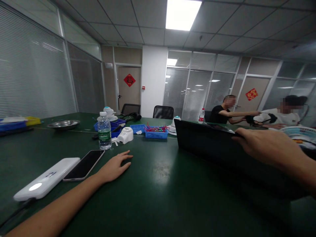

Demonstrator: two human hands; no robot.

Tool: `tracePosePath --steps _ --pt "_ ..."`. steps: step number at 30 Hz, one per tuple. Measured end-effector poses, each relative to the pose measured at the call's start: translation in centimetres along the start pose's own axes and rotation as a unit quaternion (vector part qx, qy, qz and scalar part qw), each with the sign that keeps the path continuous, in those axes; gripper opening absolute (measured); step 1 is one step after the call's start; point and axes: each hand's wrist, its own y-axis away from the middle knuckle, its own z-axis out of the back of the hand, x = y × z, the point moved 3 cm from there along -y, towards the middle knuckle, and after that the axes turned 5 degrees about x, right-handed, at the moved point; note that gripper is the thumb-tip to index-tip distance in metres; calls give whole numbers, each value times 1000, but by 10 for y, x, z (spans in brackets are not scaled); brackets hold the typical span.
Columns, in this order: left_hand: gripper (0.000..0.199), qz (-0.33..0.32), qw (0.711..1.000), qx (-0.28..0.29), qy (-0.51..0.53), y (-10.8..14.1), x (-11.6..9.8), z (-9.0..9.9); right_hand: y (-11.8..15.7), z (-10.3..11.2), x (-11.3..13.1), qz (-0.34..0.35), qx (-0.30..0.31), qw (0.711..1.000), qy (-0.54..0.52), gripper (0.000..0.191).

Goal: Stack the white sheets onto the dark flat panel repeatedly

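My left hand lies palm down on the green table, fingers spread and nothing in them. Just left of it are a dark-screened smartphone and a white power bank with a lit spot and a black cable. On the right, my right hand grips the upper edge of a large black flat panel, thumb on the near side. This panel stands tilted on the table; its exact kind is hard to make out in the dark. My right fingertips are hidden behind its edge.
A water bottle stands beyond the phone, near a white plastic housing. Farther back are a blue bin of coloured wires and a metal dish. Two people sit at the far right, near a second bottle.
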Motion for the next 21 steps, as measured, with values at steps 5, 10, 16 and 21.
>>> tracePosePath --steps 5,10,16,21 --pt "61 43 994 -47 90 -3 10 6 14 37 45 109 -46 992 -42 33" --pt "67 61 979 -71 183 -4 25 11 38 48 132 222 -133 953 -158 18" --pt "75 83 959 -105 249 -7 38 16 51 27 213 241 -59 928 -277 16" --pt "62 46 982 -94 155 -1 27 17 13 -29 167 131 89 920 -357 32"
